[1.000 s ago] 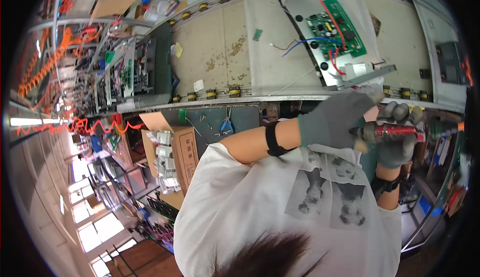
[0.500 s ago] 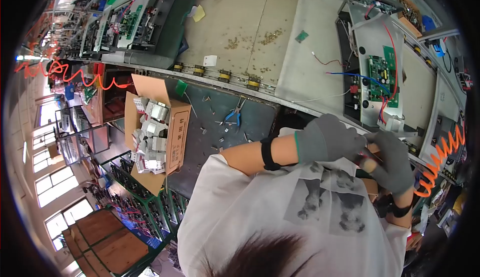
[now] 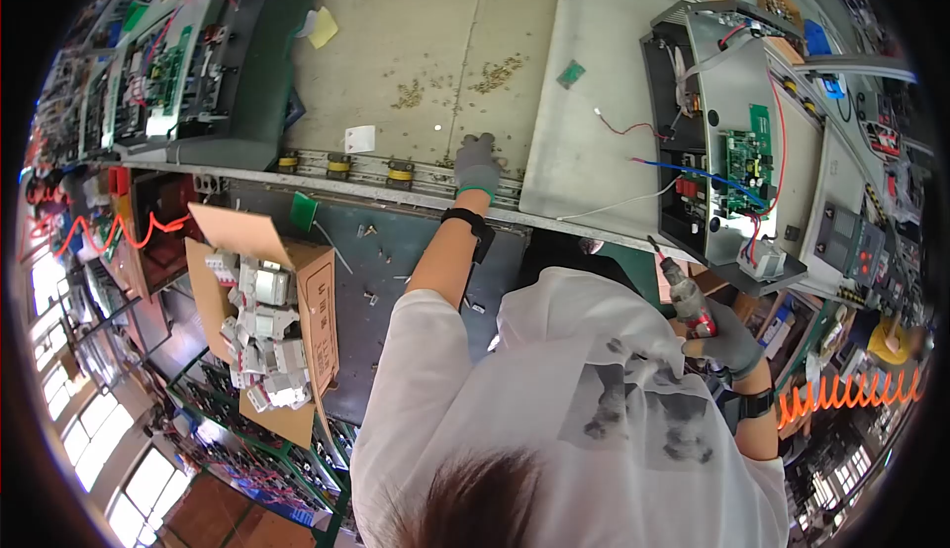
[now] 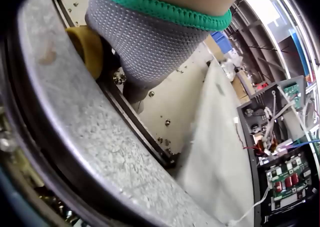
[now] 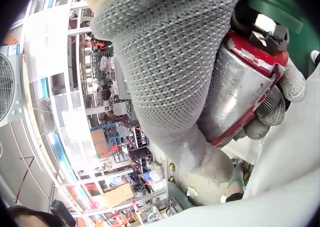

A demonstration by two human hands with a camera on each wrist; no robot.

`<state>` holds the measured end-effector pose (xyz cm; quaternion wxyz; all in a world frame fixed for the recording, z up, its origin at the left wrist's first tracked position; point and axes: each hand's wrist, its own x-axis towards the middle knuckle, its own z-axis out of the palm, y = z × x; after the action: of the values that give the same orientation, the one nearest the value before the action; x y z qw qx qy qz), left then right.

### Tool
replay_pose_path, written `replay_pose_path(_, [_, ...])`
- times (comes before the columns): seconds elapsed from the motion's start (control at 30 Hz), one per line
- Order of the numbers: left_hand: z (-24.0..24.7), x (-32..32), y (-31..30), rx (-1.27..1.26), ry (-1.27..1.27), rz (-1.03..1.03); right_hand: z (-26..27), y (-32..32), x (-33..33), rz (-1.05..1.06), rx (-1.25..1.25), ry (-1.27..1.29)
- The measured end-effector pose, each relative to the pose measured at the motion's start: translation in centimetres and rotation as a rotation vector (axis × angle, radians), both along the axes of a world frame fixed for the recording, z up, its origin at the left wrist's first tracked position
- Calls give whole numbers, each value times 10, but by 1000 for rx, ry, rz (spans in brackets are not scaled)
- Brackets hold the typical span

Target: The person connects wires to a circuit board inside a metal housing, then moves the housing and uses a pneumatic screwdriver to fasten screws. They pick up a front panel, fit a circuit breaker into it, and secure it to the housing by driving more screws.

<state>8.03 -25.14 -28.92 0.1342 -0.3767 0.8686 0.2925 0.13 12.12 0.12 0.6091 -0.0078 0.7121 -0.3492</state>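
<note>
My gloved left hand [image 3: 478, 164] reaches over the front rail, fingertips down at the pale board among small scattered screws [image 3: 498, 73]. In the left wrist view the grey glove [image 4: 145, 42] covers most of its fingers, and loose screws [image 4: 167, 122] lie close by. Low on the right, my right hand [image 3: 734, 342] grips a worn red and silver power screwdriver [image 3: 685, 296], its bit pointing up and to the left. The right wrist view shows gloved fingers [image 5: 272, 107] wrapped around the screwdriver's metal body [image 5: 232, 97].
A metal chassis with a green circuit board [image 3: 747, 162] stands on the line at right, wires trailing from it. The conveyor's rail [image 3: 346, 184] runs along the front. A carton [image 3: 319, 320] of grey-white parts sits at left. An orange coiled hose [image 3: 841, 400] hangs at right.
My left hand has left the right hand and screwdriver and stretched forward and left to the screws. The right hand now holds the screwdriver lower, by my side. The head view has shifted.
</note>
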Motion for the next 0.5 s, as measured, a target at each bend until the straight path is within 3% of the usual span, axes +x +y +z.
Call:
replay_pose_path(0.07, [0, -10, -4, -4, -193, -33, -11, 11, 5, 186, 91, 154])
replay_pose_path(0.27, [-43, -10, -13, 35, -184, -86, -6, 5, 17, 191, 43, 179])
replay_pose_path(0.33, [-32, -15, -8, 7, -237, -125, -11, 16, 21, 257, 23, 206])
replay_pose_path(0.5, [-20, -22, 2, -48, -334, -147, -4, 27, 37, 164, 48, 221])
